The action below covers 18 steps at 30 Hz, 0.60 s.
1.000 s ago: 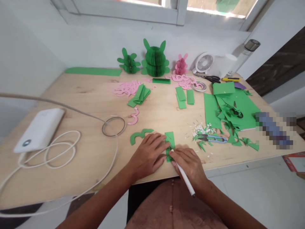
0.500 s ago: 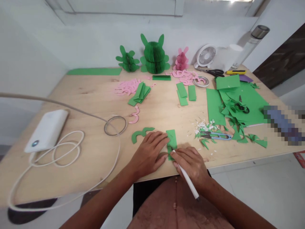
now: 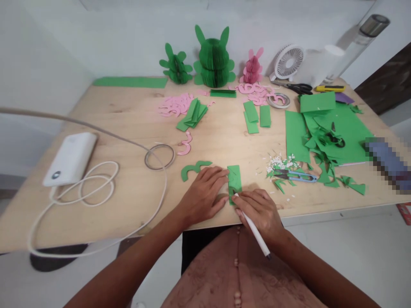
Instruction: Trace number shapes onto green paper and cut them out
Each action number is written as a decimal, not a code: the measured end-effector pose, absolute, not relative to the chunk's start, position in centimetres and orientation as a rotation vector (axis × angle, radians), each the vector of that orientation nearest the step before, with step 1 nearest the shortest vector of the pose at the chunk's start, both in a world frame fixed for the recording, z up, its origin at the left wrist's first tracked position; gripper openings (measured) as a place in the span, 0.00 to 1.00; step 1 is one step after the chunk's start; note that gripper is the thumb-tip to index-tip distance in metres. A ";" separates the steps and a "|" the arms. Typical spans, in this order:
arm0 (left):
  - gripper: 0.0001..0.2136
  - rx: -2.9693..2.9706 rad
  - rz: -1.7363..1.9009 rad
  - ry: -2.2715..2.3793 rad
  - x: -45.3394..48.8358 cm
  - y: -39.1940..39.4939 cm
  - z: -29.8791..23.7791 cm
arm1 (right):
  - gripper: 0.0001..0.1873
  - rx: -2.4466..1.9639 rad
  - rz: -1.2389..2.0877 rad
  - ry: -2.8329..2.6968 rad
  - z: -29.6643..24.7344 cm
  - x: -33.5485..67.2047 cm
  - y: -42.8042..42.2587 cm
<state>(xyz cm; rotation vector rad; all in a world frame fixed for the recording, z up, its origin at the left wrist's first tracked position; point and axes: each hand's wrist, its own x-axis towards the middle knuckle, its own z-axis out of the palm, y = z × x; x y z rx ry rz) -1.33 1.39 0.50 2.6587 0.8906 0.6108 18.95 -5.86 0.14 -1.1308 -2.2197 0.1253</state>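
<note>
A small green paper strip (image 3: 234, 175) lies in front of me with faint curved lines on it. My left hand (image 3: 205, 192) rests flat, fingers stretched out, its fingertips on the strip's left edge. In my right hand (image 3: 260, 209) is a white pen (image 3: 257, 234), its dark tip on the lower part of the strip. Just beyond my left hand lies a wavy green paper cutout (image 3: 192, 169), and past it a pink one (image 3: 185, 145). Green folded paper pieces (image 3: 193, 114) sit farther back.
Blue thread snips (image 3: 297, 176) lie right among white and green scraps. Beyond them are green sheets (image 3: 349, 128), black scissors (image 3: 300, 88) and a yellow cutter (image 3: 330, 88). Paper figures (image 3: 214, 62) and a fan (image 3: 289, 62) stand behind. At left, a white power bank (image 3: 70, 158) trails a cable.
The head view has tilted down a little, so the table sits higher in the picture. Both hands stay at the strip, and the pen tip remains near its lower part.
</note>
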 end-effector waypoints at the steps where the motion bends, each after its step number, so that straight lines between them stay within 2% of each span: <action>1: 0.14 2.656 0.612 0.893 -1.3 1.4 0.5 | 0.14 -1.132 0.125 -2.222 0.1 19.0 -5.8; 18: 0.15 2.666 0.573 0.901 -1.3 1.4 0.4 | 0.17 -1.134 0.102 -2.223 -0.2 19.0 -5.9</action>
